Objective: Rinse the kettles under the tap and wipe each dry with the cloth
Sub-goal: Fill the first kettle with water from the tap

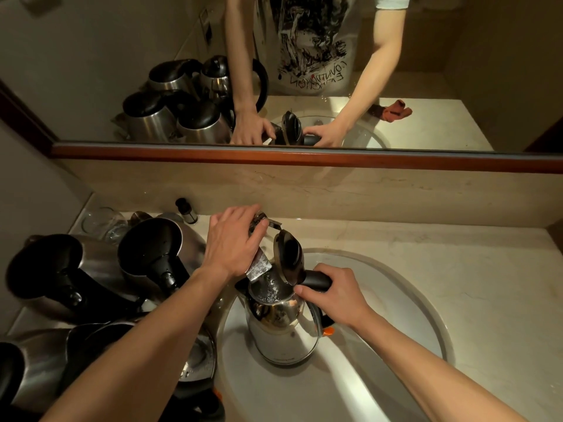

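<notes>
Steel kettle stands upright in the sink, under the tap, lid flipped open and standing up at the handle side. Water visible inside the open top.

Right hand: fingers curled round the kettle's black handle, thumb on the near side, holding it.

Left hand: on top of the tap, fingers curled over the lever at its back end (grip looks firm, palm hides the contact underneath).

Other kettles sit on the desk at its left edge: two lidded ones side by side toward the back-left corner, a third just left of them, more steel bodies at the near-left corner, partly under the left forearm. Clear glasses sit in the back-left corner, a small dark bottle against the back wall.

Mirror above the back edge reflects a reddish cloth lying on the desk to the right of the sink (cloth itself out of direct view).
</notes>
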A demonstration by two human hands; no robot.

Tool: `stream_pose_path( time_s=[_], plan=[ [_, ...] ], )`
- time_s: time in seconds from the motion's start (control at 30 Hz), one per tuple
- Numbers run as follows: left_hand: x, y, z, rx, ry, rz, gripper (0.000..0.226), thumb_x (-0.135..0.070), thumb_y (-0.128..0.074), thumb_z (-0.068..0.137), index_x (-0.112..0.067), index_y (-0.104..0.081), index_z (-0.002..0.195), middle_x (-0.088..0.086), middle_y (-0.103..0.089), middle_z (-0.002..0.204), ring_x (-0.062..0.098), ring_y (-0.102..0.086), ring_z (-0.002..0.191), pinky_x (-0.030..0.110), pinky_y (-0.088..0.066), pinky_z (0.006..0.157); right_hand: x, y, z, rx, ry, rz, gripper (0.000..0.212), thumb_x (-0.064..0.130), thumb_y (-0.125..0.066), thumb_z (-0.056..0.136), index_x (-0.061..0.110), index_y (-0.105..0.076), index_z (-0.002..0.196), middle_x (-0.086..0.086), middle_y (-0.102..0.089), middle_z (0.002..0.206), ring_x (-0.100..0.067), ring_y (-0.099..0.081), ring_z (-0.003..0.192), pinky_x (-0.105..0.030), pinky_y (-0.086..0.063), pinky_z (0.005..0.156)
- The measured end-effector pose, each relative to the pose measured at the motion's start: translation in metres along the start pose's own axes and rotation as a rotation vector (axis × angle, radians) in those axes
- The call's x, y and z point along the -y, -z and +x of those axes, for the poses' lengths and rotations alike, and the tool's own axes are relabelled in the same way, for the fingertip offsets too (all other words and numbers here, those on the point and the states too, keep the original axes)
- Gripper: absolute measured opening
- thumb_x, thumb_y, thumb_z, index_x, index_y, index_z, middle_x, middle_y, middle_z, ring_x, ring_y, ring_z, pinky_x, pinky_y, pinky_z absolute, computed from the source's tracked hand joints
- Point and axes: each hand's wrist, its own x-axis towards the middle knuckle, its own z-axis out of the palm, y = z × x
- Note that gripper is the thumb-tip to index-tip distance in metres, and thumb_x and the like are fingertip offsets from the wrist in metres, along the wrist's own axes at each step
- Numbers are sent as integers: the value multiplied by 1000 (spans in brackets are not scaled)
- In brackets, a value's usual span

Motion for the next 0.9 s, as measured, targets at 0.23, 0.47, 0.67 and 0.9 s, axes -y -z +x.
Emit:
stream_pose_path(
  time_s=[0.23,0.47,0.67,0.9],
  plan=[
    [0,0,0,2,2,7,76,-63,-11,93,-21,-53,141,-3,-59,139,18,-45,131,38,-23,106,3,0,1,7,22,-7,30,58,-79,69,34,-62,68,20,-63,62,-4,-60,61,-17,-42,58],
    [0,1,0,2,1,3,76,-64,-11,92,-22,-53,141,-3,-59,139,18,-45,131,37,-23,105,1,0,2,4,0,11,44,64,-75,66,21,-68,72,8,-66,63,-9,-62,62,-29,-48,61],
    [-1,1,0,5,1,6,78,-64,-10,92,-21,-52,141,-3,-58,140,18,-45,131,37,-23,105,2,1,3,25,-10,0,34,56,-80,68,25,-68,72,11,-66,63,-6,-63,63,-21,-46,60],
    [-1,1,0,3,3,-7,75,-63,-14,92,-20,-52,141,-1,-60,137,18,-46,129,37,-25,104,1,1,2,13,-10,5,33,52,-84,70,25,-66,69,11,-64,62,-7,-60,60,-23,-43,58]
  ],
)
